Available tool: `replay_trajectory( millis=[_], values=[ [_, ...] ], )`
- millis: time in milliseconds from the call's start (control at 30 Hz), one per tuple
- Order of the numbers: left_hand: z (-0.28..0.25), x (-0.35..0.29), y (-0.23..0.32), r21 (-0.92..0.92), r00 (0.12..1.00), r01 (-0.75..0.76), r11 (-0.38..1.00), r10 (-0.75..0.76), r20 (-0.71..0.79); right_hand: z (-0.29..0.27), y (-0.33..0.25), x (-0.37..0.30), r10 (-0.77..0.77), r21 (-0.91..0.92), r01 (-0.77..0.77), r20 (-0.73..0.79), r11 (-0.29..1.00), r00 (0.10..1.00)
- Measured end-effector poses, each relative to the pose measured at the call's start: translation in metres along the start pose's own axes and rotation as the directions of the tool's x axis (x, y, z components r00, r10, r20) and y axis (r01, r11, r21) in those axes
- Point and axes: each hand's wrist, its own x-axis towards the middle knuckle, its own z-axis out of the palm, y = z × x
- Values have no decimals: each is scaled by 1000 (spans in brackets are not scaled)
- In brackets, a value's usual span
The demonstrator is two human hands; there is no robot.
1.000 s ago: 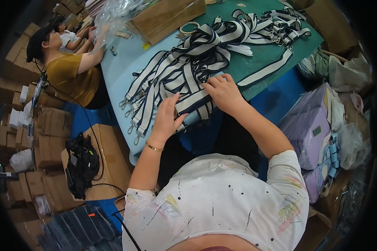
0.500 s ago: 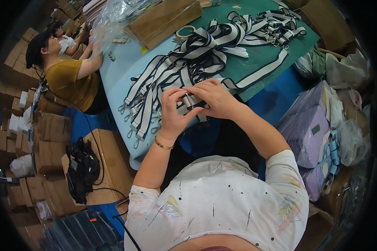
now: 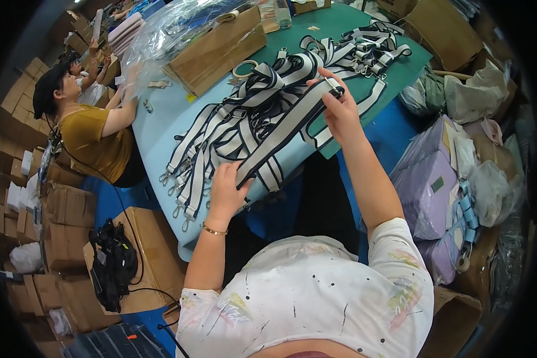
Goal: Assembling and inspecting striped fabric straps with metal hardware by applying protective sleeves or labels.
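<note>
A white strap with dark edges (image 3: 287, 130) runs taut on a slant between my hands. My left hand (image 3: 225, 190) is closed around its lower end, near the table's front edge. Higher up and to the right, my right hand (image 3: 341, 113) pinches the other end, where a metal buckle (image 3: 333, 85) sits at the fold. Under and behind this strap lies a heap of matching straps (image 3: 292, 74). Metal snap hooks (image 3: 178, 210) hang from several strap ends at the table's left front edge.
A long cardboard box (image 3: 217, 51) with plastic-wrapped goods stands at the table's back, near a ring-shaped roll (image 3: 243, 69). A co-worker in a mustard shirt (image 3: 101, 134) is at the left. Purple wrapped bundles (image 3: 422, 182) stack up right; a box bearing a black bag (image 3: 114, 256) stands left.
My hands have moved apart, the right one up and to the right, the left one down and left. The strap, bunched between them before, is now stretched out.
</note>
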Motion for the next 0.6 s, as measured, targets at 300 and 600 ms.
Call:
replay_trajectory(
  millis=[300,600],
  values=[
    [-56,-2,-6,-61,986,127,990,-120,116,-8,13,3,17,-286,-9,24,958,1000],
    [-34,-10,-8,213,953,140,967,-190,235,83,67,-20,225,-831,312,449,461,865]
  ],
)
